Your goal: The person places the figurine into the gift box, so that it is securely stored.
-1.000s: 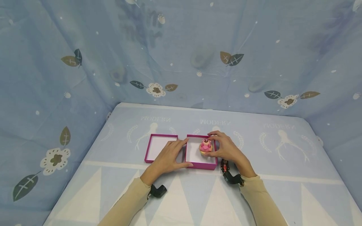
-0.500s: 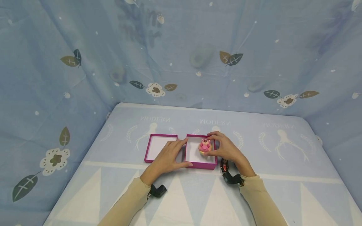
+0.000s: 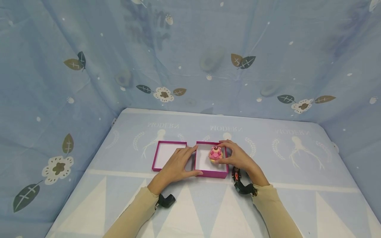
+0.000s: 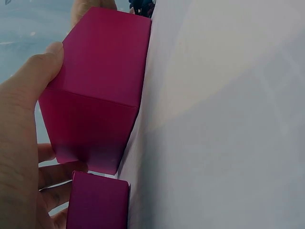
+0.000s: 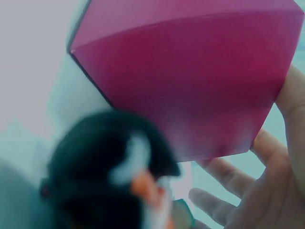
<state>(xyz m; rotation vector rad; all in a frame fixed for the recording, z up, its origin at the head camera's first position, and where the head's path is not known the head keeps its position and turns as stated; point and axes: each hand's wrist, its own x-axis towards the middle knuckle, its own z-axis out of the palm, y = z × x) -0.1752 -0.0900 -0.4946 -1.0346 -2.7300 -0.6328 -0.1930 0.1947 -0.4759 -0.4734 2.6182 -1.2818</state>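
In the head view, a pink bear-like figurine (image 3: 215, 153) with a yellow base sits inside a magenta box (image 3: 212, 174) with a white interior. My right hand (image 3: 239, 158) reaches over the box's right side and pinches the figurine between thumb and fingertips. My left hand (image 3: 177, 166) holds the box at its left side, thumb at the near corner. The left wrist view shows that thumb pressed on the box (image 4: 102, 57) and fingers behind it. In the right wrist view the box (image 5: 190, 86) hides the figurine.
Left of the box lies a shallow magenta lid (image 3: 155, 160), white inside and partly behind my left hand. A small dark thing with red-orange parts (image 3: 236, 174) is beside my right wrist, blurred in the right wrist view. Blue patterned cloth (image 3: 190, 66) hangs behind the table (image 3: 297, 158).
Hardly anything differs. The right hand's fingertips have shifted slightly down at the box's far rim; the figurine, box and left hand look much the same.
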